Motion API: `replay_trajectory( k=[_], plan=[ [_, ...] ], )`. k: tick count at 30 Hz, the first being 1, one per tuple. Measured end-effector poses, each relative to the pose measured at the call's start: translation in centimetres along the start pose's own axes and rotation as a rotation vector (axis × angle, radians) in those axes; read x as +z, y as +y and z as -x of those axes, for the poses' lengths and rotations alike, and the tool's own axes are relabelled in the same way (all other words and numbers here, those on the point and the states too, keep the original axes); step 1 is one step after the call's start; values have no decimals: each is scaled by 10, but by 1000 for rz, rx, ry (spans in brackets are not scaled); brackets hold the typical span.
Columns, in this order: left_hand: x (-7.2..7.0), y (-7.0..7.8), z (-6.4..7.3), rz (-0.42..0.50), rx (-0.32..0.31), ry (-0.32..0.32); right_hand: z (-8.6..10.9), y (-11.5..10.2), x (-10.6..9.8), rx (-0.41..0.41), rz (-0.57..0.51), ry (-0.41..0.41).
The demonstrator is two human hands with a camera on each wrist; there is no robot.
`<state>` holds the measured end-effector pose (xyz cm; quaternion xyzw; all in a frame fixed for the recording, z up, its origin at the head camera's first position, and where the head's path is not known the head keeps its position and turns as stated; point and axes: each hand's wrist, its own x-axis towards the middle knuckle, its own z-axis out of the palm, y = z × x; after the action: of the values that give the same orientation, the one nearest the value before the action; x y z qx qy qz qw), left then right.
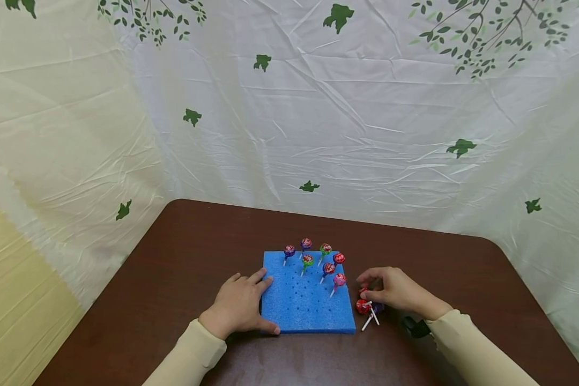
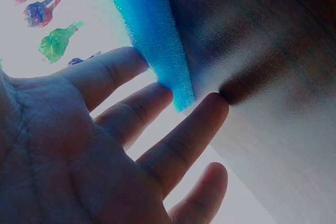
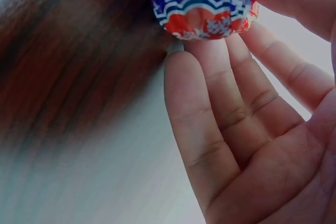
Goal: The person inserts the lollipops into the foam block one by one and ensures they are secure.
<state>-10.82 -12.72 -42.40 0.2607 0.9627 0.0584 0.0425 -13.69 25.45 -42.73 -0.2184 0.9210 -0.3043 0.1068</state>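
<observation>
A blue foam board (image 1: 299, 316) with rows of small holes lies on the table. Several wrapped lollipops stand in its back and right part, among them a green lollipop (image 1: 307, 260) and a pink lollipop (image 1: 339, 280). My left hand (image 1: 241, 303) rests at the board's left edge, fingers spread, thumb by the front corner. Right of the board, my right hand (image 1: 398, 289) reaches over a small pile of loose lollipops, thumb and fingers around a red lollipop (image 1: 363, 292). Another red lollipop (image 1: 362, 306) lies in front of it. A purple lollipop (image 3: 202, 3) partly hides my right fingertips.
The brown table (image 1: 212, 230) has rounded far corners. A white cloth (image 1: 280, 134) printed with green leaves hangs behind it and along the sides. A dark band (image 1: 415, 327) circles the right wrist.
</observation>
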Motion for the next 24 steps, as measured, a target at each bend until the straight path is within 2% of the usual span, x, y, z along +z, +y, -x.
replay_trajectory(
  k=[16,20,24],
  plan=[
    [2,-3,0,14,6,4,0,2,-3,21,-29,32],
    [1,-2,0,15,5,-1,1,2,-7,31,-42,70],
    [2,-2,-1,7,6,-1,1,2,-12,-10,-64,120]
  ],
)
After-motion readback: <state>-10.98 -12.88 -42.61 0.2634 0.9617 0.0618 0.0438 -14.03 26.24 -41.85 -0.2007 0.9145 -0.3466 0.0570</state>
